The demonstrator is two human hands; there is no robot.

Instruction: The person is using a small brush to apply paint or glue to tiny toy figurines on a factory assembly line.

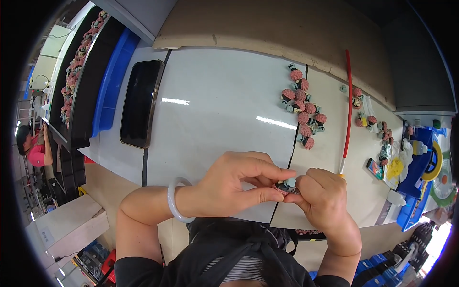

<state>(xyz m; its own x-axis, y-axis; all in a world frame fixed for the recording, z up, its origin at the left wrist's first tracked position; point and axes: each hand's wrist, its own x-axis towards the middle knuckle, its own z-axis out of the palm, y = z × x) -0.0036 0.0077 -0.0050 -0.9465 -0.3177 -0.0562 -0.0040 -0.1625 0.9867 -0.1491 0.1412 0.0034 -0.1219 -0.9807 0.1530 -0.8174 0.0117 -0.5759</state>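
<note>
My left hand [234, 184], with a pale bangle [173, 203] on its wrist, pinches a small figurine [285, 185] between thumb and fingertips. The figurine has pink and pale blue-green parts and hangs just above the near part of the table. Close against it, my right hand [325, 193] is closed, its thumb and bent forefinger around a tiny dark, metallic-looking piece that I cannot make out. Fingers cover much of the figurine. Beyond the hands, a cluster of similar pink-topped figurines [300, 106] lies on the white table [215, 95].
A black phone [142, 103] lies at left, near a blue tray [112, 81] and a long rack of figurines [76, 71]. To the right are a long red-handled brush [348, 105], more figurines [384, 134], and a blue bin [412, 179]. A person [38, 150] is at far left.
</note>
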